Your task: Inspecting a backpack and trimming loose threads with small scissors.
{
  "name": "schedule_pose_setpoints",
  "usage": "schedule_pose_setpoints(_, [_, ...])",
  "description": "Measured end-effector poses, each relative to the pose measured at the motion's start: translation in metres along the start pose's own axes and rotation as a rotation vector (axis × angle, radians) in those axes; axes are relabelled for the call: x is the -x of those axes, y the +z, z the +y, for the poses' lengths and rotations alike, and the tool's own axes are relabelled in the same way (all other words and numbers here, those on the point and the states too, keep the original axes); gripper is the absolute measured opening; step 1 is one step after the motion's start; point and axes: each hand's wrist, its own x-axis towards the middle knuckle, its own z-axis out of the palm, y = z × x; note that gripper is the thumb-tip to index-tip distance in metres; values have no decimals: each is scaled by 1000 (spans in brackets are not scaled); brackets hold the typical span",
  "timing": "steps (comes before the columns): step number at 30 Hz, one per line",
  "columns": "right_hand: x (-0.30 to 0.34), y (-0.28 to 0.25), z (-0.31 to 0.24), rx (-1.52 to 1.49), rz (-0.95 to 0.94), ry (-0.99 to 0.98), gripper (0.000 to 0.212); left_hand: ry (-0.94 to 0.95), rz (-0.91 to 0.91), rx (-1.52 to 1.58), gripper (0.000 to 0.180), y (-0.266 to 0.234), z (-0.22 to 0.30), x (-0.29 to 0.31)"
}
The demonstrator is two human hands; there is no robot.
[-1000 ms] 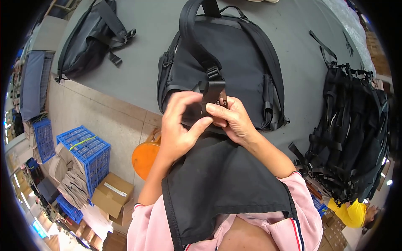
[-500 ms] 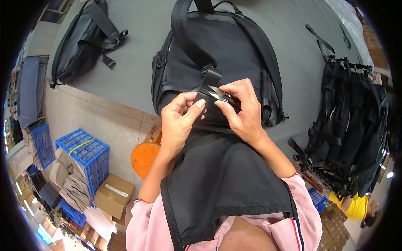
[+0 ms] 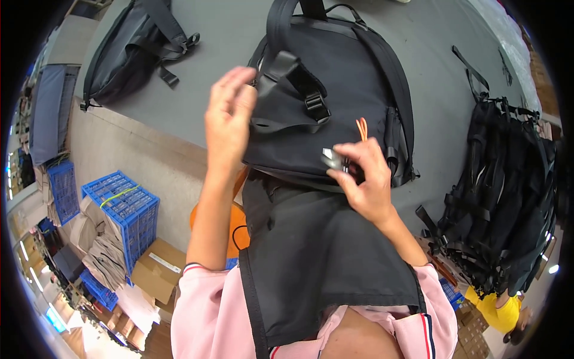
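The black backpack point(image 3: 359, 78) lies on the bench point(image 3: 436, 72), top handle away from the person. Its black strap point(image 3: 304, 79), fitted with a buckle point(image 3: 315, 105), loops across it. Small, shiny-bladed snips point(image 3: 330, 158), slightly blurred, sit in the right hand point(image 3: 369, 179).

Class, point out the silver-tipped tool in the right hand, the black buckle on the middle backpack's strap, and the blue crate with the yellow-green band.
Silver-tipped tool point(image 3: 330, 159), head view: its silver tip.
Black buckle point(image 3: 314, 103), head view: its middle.
Blue crate point(image 3: 139, 224), head view: its side wall.
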Motion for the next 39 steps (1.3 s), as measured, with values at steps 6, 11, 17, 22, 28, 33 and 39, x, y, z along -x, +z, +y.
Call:
schedule_pose_setpoints(6, [25, 13, 12, 185, -89, -70, 41, -118, -6, -67, 32, -51, -29, 12])
schedule_pose_setpoints(11, [22, 24, 10, 261, -125, -135, 41, 251, -284, -735, 36, -35, -17, 29])
schedule_pose_setpoints(17, [28, 30, 21, 345, -88, -187, 40, -40, -180, -596, 19, -34, -53, -2])
schedule_pose_setpoints(22, [33, 18, 45, 351, 28, -161, 42, -601, -187, 656, 15, -24, -47, 20])
schedule_pose_setpoints(28, [29, -12, 86, 470, 199, -244, 26, -659, -339, 796, 16, -4, -39, 41])
schedule_pose_setpoints(33, [15, -29, 124, 556, 318, -219, 21, -532, -449, 571, 21, 11, -14, 56])
schedule_pose_setpoints(39, [7, -31, 115, 511, 435, -169, 12, 319, -625, -450, 30, 11, -40, 35])
